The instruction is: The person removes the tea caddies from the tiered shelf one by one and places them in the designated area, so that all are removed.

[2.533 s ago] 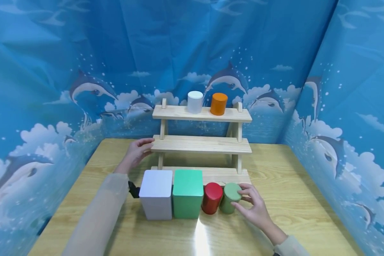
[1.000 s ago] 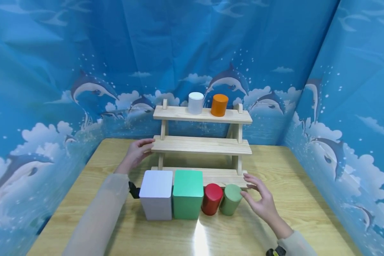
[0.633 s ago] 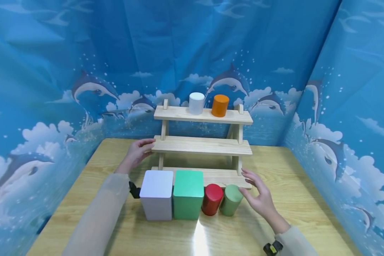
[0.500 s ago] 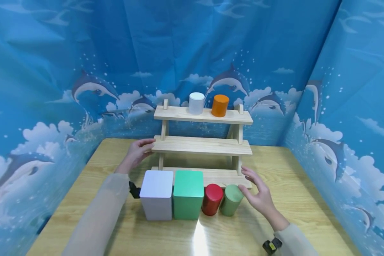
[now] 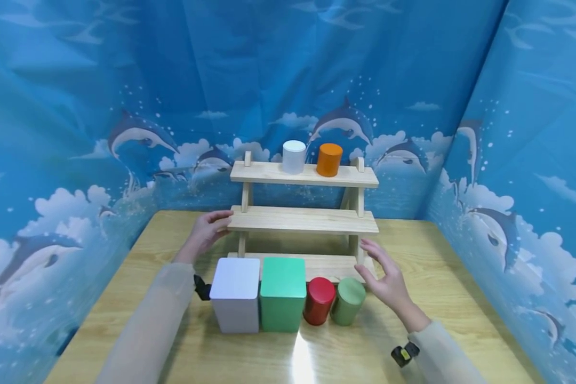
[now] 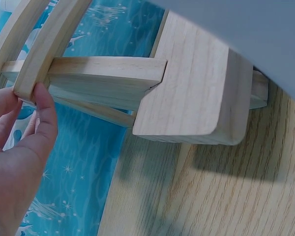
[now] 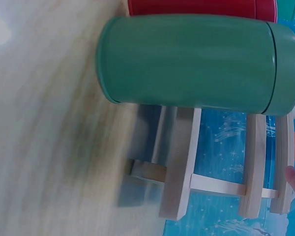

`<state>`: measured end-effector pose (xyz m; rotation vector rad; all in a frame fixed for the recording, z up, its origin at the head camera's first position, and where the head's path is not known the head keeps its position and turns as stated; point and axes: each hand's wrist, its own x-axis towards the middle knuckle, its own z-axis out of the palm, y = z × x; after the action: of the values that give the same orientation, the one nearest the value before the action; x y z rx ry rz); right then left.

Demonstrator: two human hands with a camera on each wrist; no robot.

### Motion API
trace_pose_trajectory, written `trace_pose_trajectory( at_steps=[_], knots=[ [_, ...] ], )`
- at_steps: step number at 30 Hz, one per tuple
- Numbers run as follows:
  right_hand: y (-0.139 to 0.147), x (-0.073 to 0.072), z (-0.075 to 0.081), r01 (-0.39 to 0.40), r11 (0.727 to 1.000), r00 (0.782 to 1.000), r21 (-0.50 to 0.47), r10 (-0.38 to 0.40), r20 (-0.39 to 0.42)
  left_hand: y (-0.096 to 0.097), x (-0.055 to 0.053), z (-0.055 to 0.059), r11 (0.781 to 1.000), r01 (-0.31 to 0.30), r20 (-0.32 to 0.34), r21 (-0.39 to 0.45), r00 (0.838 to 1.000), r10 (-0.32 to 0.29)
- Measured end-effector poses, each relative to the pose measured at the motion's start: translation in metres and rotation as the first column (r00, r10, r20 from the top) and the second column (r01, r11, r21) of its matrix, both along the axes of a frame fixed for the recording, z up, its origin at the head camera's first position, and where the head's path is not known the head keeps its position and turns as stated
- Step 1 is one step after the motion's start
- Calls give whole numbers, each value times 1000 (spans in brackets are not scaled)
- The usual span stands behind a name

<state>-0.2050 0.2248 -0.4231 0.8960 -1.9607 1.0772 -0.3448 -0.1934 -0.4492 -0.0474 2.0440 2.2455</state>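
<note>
Nearest us on the table, midway between its left and right edges, we have a row, left to right: white box, green box, red canister, pale green canister. All upright; the two canisters sit just beside each other. Table's near edge is out of frame. Right hand hovers just right of and beyond the pale green canister, by the right end of the bottom shelf; fingers spread and gently curved, thumb well apart from them, nothing held. Whether a fingertip brushes the rack, we can't tell. Left hand is at the left end of the middle shelf, thumb and fingers nearly together, pinching the plank's corner. Farther up, white canister and orange canister stand on the top shelf, orange nearer its right end. Behind the table's back edge hangs a blue dolphin curtain. We judge the step in hand as steadying the rack: best done with a light pinch and no sideways push, since the two upper canisters could tip. For handling the pale green canister, we'd come from its free right side, grip below the lid seam that the right wrist view shows, and lift straight, clear of the red one and the shelf edge.
</note>
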Motion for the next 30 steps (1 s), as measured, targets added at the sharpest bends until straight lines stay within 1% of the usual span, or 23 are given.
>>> trace_pose_trajectory(
  at_steps=[5,9,12,18,24,28,30],
  knots=[
    [-2,-9,5,23,1000,998,-11,-22,62,0,1,0,1000,1,-10,6,1000,-1],
    [-4,-15,11,44,999,991,-24,-41,130,-1,2,-1,1000,12,-31,13,999,-11],
    [-6,-20,15,53,998,987,-20,-50,152,-1,2,-1,1000,15,-33,6,999,-14],
    [-9,-28,24,43,999,991,-4,-42,129,0,1,0,1000,16,-12,-16,1000,-16],
    [-11,-36,32,40,999,994,18,-41,101,0,-1,-1,1000,11,-9,-25,1000,-11],
    [-11,-41,37,34,999,993,24,-37,111,1,-2,-1,1000,-1,2,-23,1000,1],
    [-12,-43,39,39,999,990,27,-43,131,1,-1,0,1000,-3,7,-25,1000,3]
  ],
)
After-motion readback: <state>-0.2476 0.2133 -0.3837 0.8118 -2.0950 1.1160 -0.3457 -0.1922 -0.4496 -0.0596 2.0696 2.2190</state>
